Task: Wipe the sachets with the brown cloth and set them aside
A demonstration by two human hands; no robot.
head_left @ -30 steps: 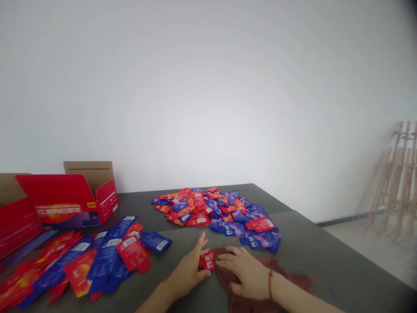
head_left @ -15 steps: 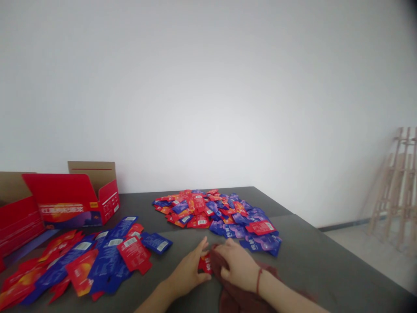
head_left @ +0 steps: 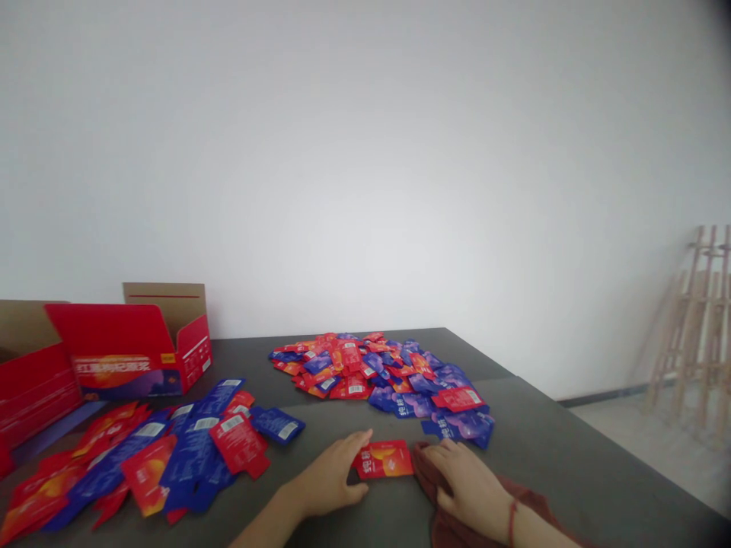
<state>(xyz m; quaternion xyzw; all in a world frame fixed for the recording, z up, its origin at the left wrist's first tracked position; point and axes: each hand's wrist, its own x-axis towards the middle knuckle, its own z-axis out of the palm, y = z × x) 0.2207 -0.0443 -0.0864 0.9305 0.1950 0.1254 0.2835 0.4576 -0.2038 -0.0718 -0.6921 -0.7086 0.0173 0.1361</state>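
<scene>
A red sachet [head_left: 384, 460] lies flat on the dark grey table [head_left: 548, 449] in front of me. My left hand [head_left: 328, 477] rests on the table with its fingers stretched out, the fingertips touching the sachet's left edge. My right hand [head_left: 468, 483] lies just right of the sachet, fingers curled on a dark red cloth [head_left: 451, 517] bunched under it. A red band is on that wrist.
A heap of red and blue sachets [head_left: 380, 373] lies behind the hands. Flat red and blue packets [head_left: 142, 457] spread at the left. Open red cartons [head_left: 131, 346] stand at the far left. Wooden frames [head_left: 694, 320] lean on the wall at the right.
The right hand has slid right with the cloth, off the red sachet, which now lies fully uncovered. The left hand stayed at the sachet's left edge.
</scene>
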